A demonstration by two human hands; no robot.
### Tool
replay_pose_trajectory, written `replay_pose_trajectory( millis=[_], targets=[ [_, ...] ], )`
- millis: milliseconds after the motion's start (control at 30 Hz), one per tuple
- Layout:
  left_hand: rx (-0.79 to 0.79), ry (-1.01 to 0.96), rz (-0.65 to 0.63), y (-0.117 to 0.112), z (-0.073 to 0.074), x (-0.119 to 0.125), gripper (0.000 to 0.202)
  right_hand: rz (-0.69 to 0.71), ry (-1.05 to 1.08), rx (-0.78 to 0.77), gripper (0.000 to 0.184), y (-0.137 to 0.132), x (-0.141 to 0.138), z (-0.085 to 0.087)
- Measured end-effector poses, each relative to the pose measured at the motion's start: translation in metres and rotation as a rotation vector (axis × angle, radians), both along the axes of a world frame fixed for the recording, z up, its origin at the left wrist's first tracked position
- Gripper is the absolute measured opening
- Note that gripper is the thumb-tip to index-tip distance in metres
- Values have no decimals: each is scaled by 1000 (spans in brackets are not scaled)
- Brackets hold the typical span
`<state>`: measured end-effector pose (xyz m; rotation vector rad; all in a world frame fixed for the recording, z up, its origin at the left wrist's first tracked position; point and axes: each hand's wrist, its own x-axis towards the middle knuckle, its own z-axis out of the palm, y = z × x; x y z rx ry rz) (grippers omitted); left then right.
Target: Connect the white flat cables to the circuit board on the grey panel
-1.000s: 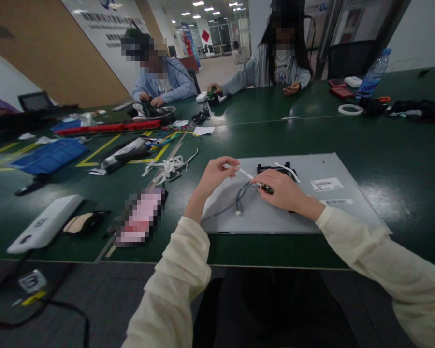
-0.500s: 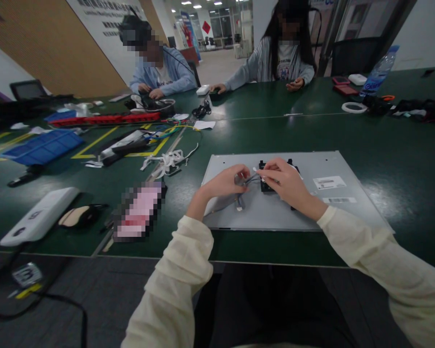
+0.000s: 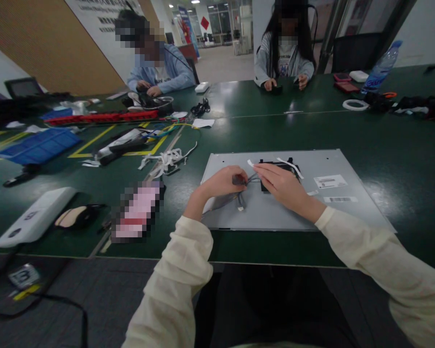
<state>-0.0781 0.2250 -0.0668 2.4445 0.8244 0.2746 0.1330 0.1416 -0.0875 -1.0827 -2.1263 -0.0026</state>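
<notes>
My cream sleeves (image 3: 183,261) are spanning the near edge of the green table (image 3: 275,246); just past it, the flat grey panel (image 3: 275,220) is lying under my hands. A white plug (image 3: 240,209) on a loose cable end is showing just nearer than my left hand (image 3: 227,183). That hand is curling mostly closed around the grey cables (image 3: 241,199), over the panel's left part. My right hand (image 3: 284,191) is holding its fingers together, nearly straight, and hiding some of the black part (image 3: 265,186) on the panel; a white strip (image 3: 250,163) is poking past the fingertips, thumb not showing, so I can't tell if I'm pinching it. Step in hand, my read: I'm working strip and cables at one spot, joining or parting unclear. Next move is calling for a steady left hold and a sure right-hand pinch on the strip's free end, without dragging the cables. A second strip (image 3: 293,167) is lying across the black part; a label (image 3: 330,181) is showing right of it. Farther off, a tangle of strips (image 3: 168,163) is sitting left of the panel, and two co-workers (image 3: 159,72) are sitting across the table.
</notes>
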Motion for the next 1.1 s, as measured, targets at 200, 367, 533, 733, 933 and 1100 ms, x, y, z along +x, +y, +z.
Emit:
replay_pose_trajectory(
  millis=[200, 367, 533, 733, 933, 1100],
  targets=[
    [9, 1, 61, 2, -1, -4, 22, -4, -192, -23, 42, -2, -5, -7],
    [4, -21, 74, 3, -2, -6, 25, -14, -275, -16, 43, -3, -6, -9],
    [14, -40, 77, 2, -3, -5, 21, 3, -294, 12, 40, -5, -10, -11],
    [37, -24, 62, 3, -4, -6, 14, 13, -338, 74, 31, -5, -15, -13],
    [0, -45, 32, 3, -3, -6, 13, 70, -411, 51, 26, -4, -15, -14],
    [100, -116, 132, 4, -7, -5, 12, 62, -409, 61, 27, -5, -17, -16]
  ],
)
